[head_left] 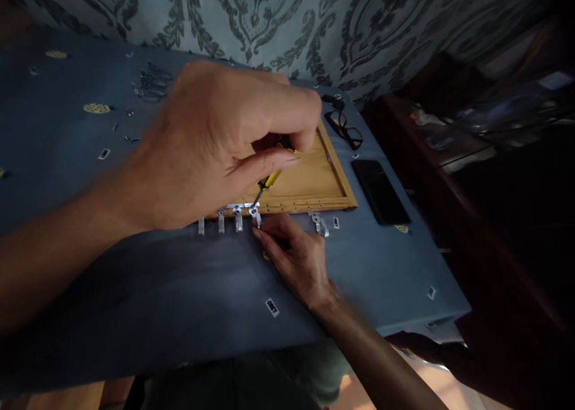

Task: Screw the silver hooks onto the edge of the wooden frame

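My left hand (215, 143) is raised close to the camera, its fingers closed round a small yellow-handled screwdriver (268, 182). The screwdriver's tip points down at a silver metal clip (255, 213) on the near edge of a wooden frame (314, 185). My right hand (294, 257) lies low on the blue table, fingertips pinched at that same clip. Other silver clips (229, 216) sit in a row along the frame's edge to the left, and one more clip (320, 224) lies to the right. The left hand hides much of the frame.
The blue table (179, 290) carries a black phone (380, 190) and glasses (344, 125) right of the frame. Small metal parts (153, 84), yellow perforated discs (96, 108) and little labels (272, 306) lie scattered. A patterned curtain hangs behind; a dark cluttered shelf stands at right.
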Motion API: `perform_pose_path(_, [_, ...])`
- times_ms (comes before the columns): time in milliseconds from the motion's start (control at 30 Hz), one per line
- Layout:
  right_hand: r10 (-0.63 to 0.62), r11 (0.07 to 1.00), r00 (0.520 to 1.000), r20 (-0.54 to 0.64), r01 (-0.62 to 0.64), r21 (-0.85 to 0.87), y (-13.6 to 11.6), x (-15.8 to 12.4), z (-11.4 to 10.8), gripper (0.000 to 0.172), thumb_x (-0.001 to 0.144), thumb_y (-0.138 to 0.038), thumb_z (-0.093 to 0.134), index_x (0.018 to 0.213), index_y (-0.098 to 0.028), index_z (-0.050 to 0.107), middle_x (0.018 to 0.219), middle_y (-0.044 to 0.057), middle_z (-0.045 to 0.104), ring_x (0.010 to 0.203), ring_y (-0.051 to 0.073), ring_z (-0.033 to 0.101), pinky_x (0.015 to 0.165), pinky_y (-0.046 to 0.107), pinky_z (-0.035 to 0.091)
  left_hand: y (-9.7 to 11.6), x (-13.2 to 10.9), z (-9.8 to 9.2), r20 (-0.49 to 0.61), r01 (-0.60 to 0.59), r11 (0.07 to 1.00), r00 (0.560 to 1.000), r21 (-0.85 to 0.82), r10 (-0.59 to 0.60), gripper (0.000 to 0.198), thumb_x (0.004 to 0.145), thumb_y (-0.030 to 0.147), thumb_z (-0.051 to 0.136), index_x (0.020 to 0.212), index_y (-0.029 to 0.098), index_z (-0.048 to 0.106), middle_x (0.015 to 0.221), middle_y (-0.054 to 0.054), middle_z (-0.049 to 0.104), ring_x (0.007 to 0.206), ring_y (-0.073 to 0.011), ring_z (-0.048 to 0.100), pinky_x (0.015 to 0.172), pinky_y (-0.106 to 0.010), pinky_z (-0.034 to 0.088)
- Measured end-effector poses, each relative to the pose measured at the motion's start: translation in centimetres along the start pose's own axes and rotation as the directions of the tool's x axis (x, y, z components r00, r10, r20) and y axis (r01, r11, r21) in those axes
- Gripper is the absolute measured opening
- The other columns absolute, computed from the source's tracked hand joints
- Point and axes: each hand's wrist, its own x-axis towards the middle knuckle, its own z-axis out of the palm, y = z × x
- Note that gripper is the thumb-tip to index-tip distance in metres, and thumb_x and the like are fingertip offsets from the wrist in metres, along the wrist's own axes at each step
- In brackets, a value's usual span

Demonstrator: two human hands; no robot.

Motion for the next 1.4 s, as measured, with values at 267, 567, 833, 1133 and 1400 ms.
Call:
perform_pose_path(267, [-0.012,1.000,1.000,-0.016,0.012,-0.012,0.08,-0.05,0.03,0.008,0.090,-0.028,0.064,0.083,-0.025,0.066,0.073,-0.004,0.074,0.060,0.013,0.069,0.059,0.022,0.051,-0.10,0.03,0.01,0.010,-0.009,1.000,1.000,-0.028,0.009,0.005,0.091,0.019,0.063,0.090,0.018,0.068,0.086,0.004,0.072,0.082,-0.0121,0.069,0.069,-0.025,0.045])
perform_pose_path(567, [-0.031,0.999,0.999,-0.024,0.030,-0.022,0.12,-0.02,0.13,0.008,0.091,-0.028,0.064,0.083,-0.025,0.065,0.075,-0.003,0.075,0.063,0.014,0.070,0.061,0.022,0.053,-0.13,0.06,0.40,-0.042,0.036,0.997,0.998,-0.074,-0.039,0.006,0.087,0.019,0.068,0.085,0.015,0.071,0.087,-0.001,0.070,0.079,-0.0119,0.066,0.067,-0.026,0.047])
perform_pose_path(833, [-0.019,1.000,1.000,-0.007,0.019,0.005,0.26,-0.14,0.03,0.008,0.091,-0.028,0.064,0.084,-0.025,0.065,0.075,-0.003,0.075,0.064,0.014,0.071,0.061,0.022,0.052,0.34,0.19,0.27,-0.042,0.071,0.992,0.996,-0.104,-0.075,0.006,0.087,0.013,0.065,0.087,0.014,0.071,0.082,0.003,0.070,0.074,-0.0079,0.063,0.065,-0.022,0.045])
perform_pose_path(1133, [-0.010,1.000,1.000,-0.012,0.010,-0.001,0.06,-0.09,0.11,0.009,0.091,-0.028,0.063,0.083,-0.024,0.065,0.074,-0.003,0.074,0.063,0.013,0.070,0.060,0.021,0.052,-0.22,0.08,0.58,-0.044,0.066,0.990,0.996,-0.126,-0.072,0.007,0.087,0.022,0.071,0.089,0.015,0.071,0.085,0.000,0.071,0.077,-0.0096,0.066,0.066,-0.022,0.049])
perform_pose_path(1400, [-0.014,1.000,1.000,-0.013,0.014,0.010,0.15,-0.11,0.16,0.006,0.090,-0.025,0.065,0.084,-0.025,0.065,0.076,-0.003,0.075,0.065,0.013,0.072,0.061,0.021,0.052,0.14,0.16,0.43,-0.047,0.086,0.993,0.995,-0.076,-0.090,0.003,0.087,0.018,0.068,0.086,0.021,0.070,0.081,0.003,0.070,0.075,-0.0115,0.065,0.066,-0.027,0.046])
